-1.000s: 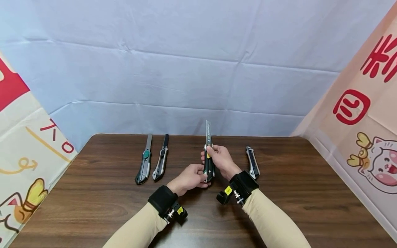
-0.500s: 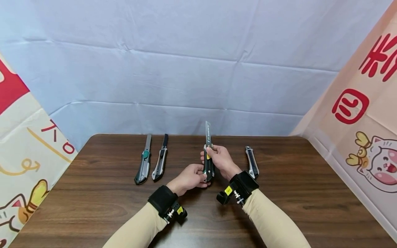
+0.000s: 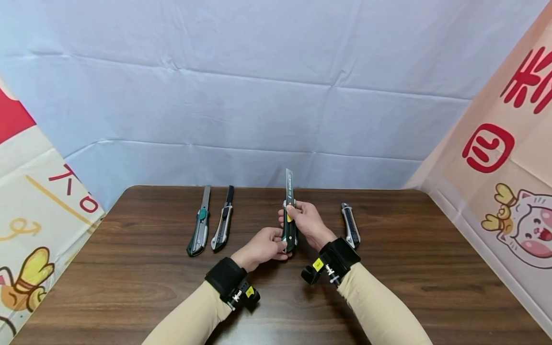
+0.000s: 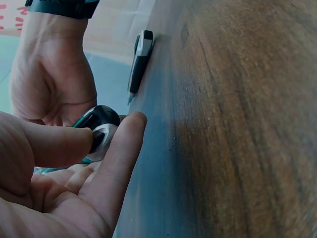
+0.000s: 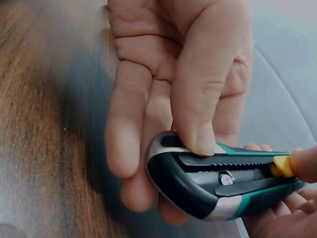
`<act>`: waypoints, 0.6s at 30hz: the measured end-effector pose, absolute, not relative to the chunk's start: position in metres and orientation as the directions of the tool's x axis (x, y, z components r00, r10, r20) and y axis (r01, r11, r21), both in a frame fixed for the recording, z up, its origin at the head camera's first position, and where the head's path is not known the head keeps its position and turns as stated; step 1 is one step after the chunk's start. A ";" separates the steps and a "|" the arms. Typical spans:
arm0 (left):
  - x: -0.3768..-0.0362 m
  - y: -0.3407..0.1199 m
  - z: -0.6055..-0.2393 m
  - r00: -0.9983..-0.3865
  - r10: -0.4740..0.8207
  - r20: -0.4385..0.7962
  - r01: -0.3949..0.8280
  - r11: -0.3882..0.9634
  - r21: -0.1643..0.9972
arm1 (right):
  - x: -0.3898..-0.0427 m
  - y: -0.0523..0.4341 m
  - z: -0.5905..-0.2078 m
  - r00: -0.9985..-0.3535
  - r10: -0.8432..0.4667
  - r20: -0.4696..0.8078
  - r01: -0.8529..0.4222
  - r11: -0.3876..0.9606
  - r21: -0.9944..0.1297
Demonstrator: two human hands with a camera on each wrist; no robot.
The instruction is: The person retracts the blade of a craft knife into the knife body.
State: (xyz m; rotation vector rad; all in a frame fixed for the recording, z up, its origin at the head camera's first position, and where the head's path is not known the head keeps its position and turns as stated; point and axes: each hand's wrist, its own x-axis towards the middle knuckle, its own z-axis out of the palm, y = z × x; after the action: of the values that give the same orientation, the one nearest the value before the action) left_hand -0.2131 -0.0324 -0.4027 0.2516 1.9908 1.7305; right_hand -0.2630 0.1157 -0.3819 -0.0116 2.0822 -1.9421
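A black and green utility knife [image 3: 290, 235] with a yellow slider [image 5: 282, 166] is held between both hands above the table, its long blade [image 3: 289, 186] extended and pointing away. My left hand [image 3: 264, 247] pinches the rear end of the handle between thumb and fingers. Farther up, my right hand [image 3: 307, 221] grips the front of the handle, its thumb on the yellow slider. In the left wrist view only the knife's butt end [image 4: 103, 131] shows. The blade lies outside the right wrist view.
Two utility knives with blades out lie to the left, one with a green slider [image 3: 202, 214], one with a black blade [image 3: 230, 196]. At the right rests a grey and black utility knife [image 3: 351, 225]. The brown wooden table [image 3: 129, 268] ends at a pale cloth backdrop [image 3: 258, 96].
Both hands keep the same hold on the utility knife, almost still. The other knives have stayed in place.
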 end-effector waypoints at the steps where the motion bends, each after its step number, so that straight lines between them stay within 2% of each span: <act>1: -0.213 -0.032 -0.403 -0.864 0.442 -0.242 -0.178 0.182 0.967 | -0.263 0.116 -0.382 -0.957 -0.206 -0.205 0.190 0.091 -0.978; 18: -0.215 -0.033 -0.402 -0.858 0.447 -0.253 -0.191 0.180 0.965 | -0.263 0.118 -0.382 -0.955 -0.231 -0.188 0.166 0.111 -0.980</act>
State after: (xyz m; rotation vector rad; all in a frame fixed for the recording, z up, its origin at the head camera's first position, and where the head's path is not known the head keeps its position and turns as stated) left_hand -0.2146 -0.0334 -0.4024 0.2400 1.9742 1.7256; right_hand -0.2630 0.1182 -0.3820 -0.0636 2.0986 -1.9158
